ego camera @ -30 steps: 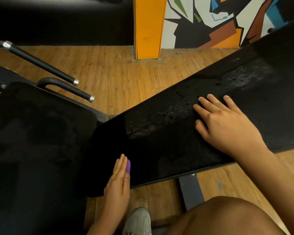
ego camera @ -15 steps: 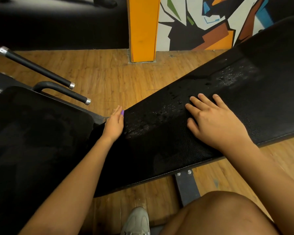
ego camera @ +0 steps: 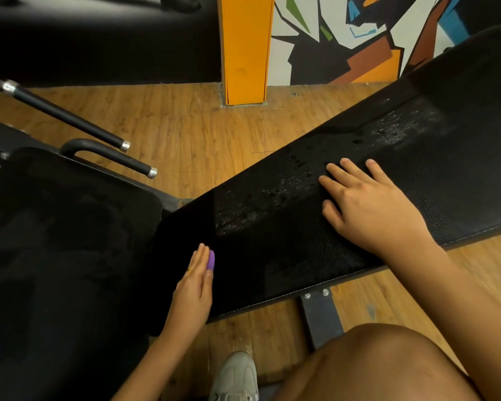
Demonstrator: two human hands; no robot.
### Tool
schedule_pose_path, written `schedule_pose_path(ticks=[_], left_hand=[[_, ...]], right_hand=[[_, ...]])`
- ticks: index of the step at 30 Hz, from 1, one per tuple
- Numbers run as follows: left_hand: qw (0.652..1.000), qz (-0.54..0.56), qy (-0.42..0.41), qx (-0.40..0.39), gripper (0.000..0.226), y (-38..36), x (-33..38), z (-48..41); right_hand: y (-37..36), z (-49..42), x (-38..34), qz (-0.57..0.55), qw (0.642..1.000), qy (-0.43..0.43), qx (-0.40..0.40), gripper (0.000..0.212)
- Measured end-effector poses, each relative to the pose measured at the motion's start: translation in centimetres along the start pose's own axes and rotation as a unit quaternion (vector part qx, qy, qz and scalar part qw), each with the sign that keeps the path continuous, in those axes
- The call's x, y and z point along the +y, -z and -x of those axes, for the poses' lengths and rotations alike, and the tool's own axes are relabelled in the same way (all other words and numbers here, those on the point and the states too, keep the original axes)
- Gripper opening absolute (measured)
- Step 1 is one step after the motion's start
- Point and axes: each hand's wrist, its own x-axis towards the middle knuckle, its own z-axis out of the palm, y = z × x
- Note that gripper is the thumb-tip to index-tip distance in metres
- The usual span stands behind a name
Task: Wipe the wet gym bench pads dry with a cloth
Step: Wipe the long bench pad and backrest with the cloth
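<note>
A long black bench pad (ego camera: 460,175) slants across the view from lower centre to upper right. Water droplets (ego camera: 243,215) glisten along its far half, with more droplets (ego camera: 399,131) higher up. My right hand (ego camera: 370,206) lies flat on the pad with fingers spread, just below the wet strip. My left hand (ego camera: 194,287) rests edge-on with straight fingers on the pad's darker lower end; one fingertip wears a purple cover (ego camera: 211,260). I cannot make out a cloth under either hand. A second black seat pad (ego camera: 70,256) fills the left.
Two black handles with metal tips, one (ego camera: 70,117) and another (ego camera: 113,157), stick out at the left. An orange pillar (ego camera: 245,47) stands on the wooden floor beyond. A steel support (ego camera: 320,316) sits under the pad, near my knee (ego camera: 373,366) and shoe (ego camera: 235,377).
My left hand slid up to the pad's far edge half a second ago and has come back down toward the near edge. My right hand has stayed flat in place.
</note>
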Motion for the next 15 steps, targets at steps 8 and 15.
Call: schedule_pose_path(ticks=[8,15], left_hand=[[0.999,0.013,0.025,0.047,0.049,-1.5,3.8,-3.6],[0.995,-0.020,-0.093,-0.022,0.053,-4.0,10.1,-3.4]], right_hand=[[0.4,0.0,-0.1,-0.004,1.000,0.000,-0.005,0.055],[0.6,0.1,-0.1,-0.003,1.000,0.000,-0.009,0.057]])
